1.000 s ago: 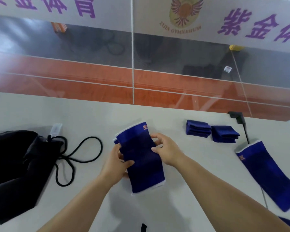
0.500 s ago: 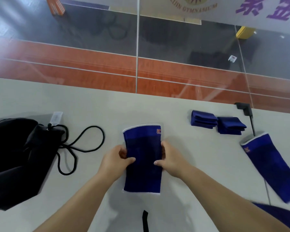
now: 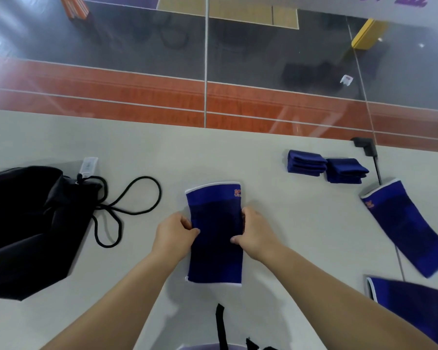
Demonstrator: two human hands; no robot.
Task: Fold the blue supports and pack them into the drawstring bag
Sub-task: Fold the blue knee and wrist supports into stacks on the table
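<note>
The blue support (image 3: 215,236) is down flat and squared up now on the surface (image 3: 276,223), centre near; left hand (image 3: 175,236) and right hand (image 3: 257,233) pinch its side edges. Risk: stretchy fabric springs open mid-fold, bag (image 3: 31,223) waits left

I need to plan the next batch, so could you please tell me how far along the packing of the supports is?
Done: two folded supports sit at the table's far right. In hand: the left hand and right hand grip the sides of a flat support. Left: two unfolded supports at right, and all the packing; the drawstring bag lies at left.
</note>
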